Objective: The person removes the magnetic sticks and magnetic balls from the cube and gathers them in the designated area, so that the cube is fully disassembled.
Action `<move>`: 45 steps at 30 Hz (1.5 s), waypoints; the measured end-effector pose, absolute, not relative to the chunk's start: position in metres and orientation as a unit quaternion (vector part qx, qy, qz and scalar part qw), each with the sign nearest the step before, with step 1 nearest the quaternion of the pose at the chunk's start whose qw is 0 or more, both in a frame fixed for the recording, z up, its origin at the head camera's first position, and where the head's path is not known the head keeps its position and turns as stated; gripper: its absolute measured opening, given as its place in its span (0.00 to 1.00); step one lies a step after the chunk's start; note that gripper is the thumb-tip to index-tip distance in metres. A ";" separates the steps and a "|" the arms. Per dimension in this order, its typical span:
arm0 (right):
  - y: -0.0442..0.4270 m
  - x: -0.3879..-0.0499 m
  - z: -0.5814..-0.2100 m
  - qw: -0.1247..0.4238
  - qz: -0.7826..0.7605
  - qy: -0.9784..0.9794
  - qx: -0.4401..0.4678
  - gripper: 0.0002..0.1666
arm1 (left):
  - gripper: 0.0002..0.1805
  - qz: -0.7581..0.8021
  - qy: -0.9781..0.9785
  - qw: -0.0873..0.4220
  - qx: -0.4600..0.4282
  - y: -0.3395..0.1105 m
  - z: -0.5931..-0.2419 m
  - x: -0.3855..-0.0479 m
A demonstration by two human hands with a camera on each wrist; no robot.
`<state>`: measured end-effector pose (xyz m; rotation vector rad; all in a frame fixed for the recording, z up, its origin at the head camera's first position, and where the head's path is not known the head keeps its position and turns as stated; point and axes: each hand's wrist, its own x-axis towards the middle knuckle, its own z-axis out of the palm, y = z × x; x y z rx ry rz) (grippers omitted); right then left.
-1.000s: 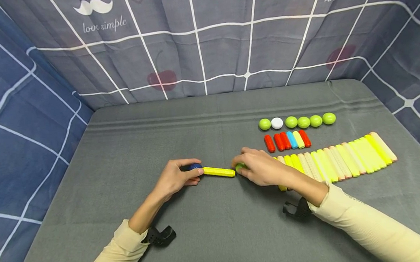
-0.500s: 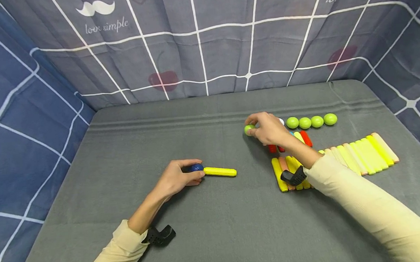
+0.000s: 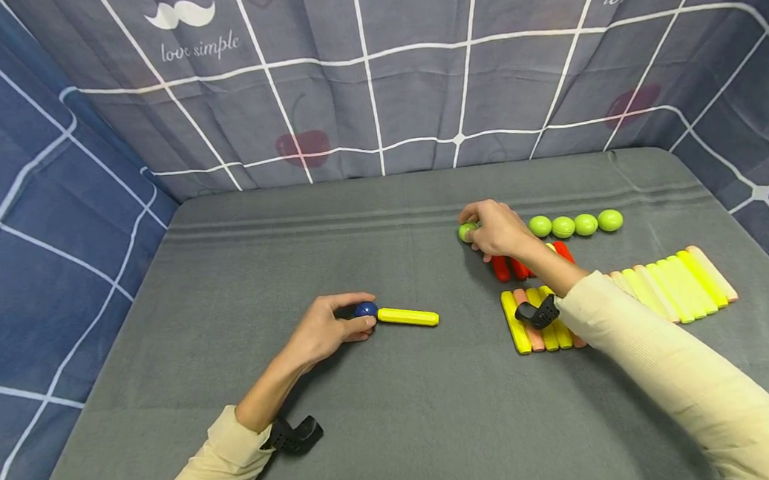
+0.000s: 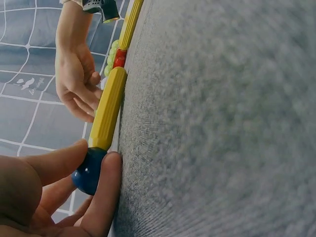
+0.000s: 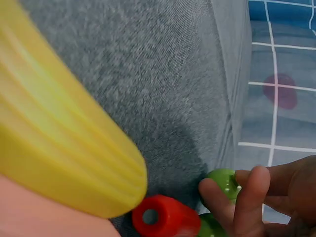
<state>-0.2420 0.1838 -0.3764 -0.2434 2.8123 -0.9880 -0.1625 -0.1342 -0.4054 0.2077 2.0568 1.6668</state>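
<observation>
In the head view my left hand (image 3: 324, 330) pinches a dark blue ball (image 3: 366, 310) between thumb and fingers. A yellow ribbed rod (image 3: 408, 317) lies on the cloth, pointing right; the left wrist view shows its end meeting the blue ball (image 4: 89, 172). At the back right, my right hand (image 3: 499, 230) holds a light green ball (image 3: 467, 232) at the left end of a row of balls. The right wrist view shows its fingertips against the green ball (image 5: 224, 183), dotted with small marks. Another green ball (image 5: 212, 226) is partly hidden beneath the fingers.
Several green balls (image 3: 563, 227) continue the row to the right. Short red rods (image 3: 501, 267) lie in front, partly under the right hand. Nearer, long yellow and peach rods (image 3: 514, 321) form a slanting row, partly covered by the forearm. Checked curtains (image 3: 408, 97) enclose the grey cloth (image 3: 383, 418).
My right hand has carried the green ball from near the yellow rod's free end back to the left end of the ball row. My left hand stays on the blue ball.
</observation>
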 end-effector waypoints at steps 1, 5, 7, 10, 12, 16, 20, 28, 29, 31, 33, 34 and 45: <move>0.183 -0.240 -0.376 0.073 -0.330 0.938 -0.082 0.20 | 0.23 0.610 0.752 0.240 0.077 -0.134 -0.405 -0.162; 0.179 -0.227 -0.372 0.043 -0.322 0.941 -0.097 0.20 | 0.23 0.610 0.752 0.237 0.079 -0.135 -0.406 -0.162; 0.174 -0.217 -0.370 0.023 -0.319 0.941 -0.110 0.20 | 0.23 0.609 0.753 0.236 0.080 -0.136 -0.406 -0.162; 0.166 -0.201 -0.370 0.006 -0.322 0.937 -0.134 0.18 | 0.23 0.609 0.754 0.234 0.080 -0.138 -0.407 -0.162; 0.159 -0.190 -0.372 0.013 -0.337 0.929 -0.151 0.18 | 0.23 0.610 0.753 0.233 0.078 -0.139 -0.407 -0.162; 0.142 -0.169 -0.378 0.064 -0.365 0.907 -0.201 0.17 | 0.23 0.610 0.754 0.231 0.074 -0.140 -0.408 -0.162; 0.123 -0.154 -0.386 0.108 -0.356 0.889 -0.268 0.17 | 0.22 0.614 0.752 0.230 0.070 -0.142 -0.409 -0.162; 0.108 -0.150 -0.393 0.114 -0.341 0.886 -0.293 0.18 | 0.22 0.621 0.744 0.238 0.066 -0.142 -0.410 -0.162; 0.108 -0.150 -0.393 0.116 -0.342 0.886 -0.291 0.19 | 0.22 0.622 0.743 0.238 0.063 -0.142 -0.410 -0.162; 0.107 -0.150 -0.394 0.117 -0.344 0.886 -0.289 0.20 | 0.22 0.619 0.747 0.233 0.065 -0.141 -0.410 -0.161; 0.107 -0.150 -0.395 0.113 -0.343 0.887 -0.288 0.21 | 0.22 0.607 0.760 0.221 0.076 -0.140 -0.410 -0.160; 0.106 -0.149 -0.395 0.111 -0.341 0.888 -0.288 0.21 | 0.22 0.598 0.768 0.214 0.084 -0.140 -0.410 -0.159; 0.130 -0.129 -0.389 0.112 -0.303 0.897 -0.301 0.30 | 0.21 0.543 0.814 0.171 0.115 -0.132 -0.407 -0.154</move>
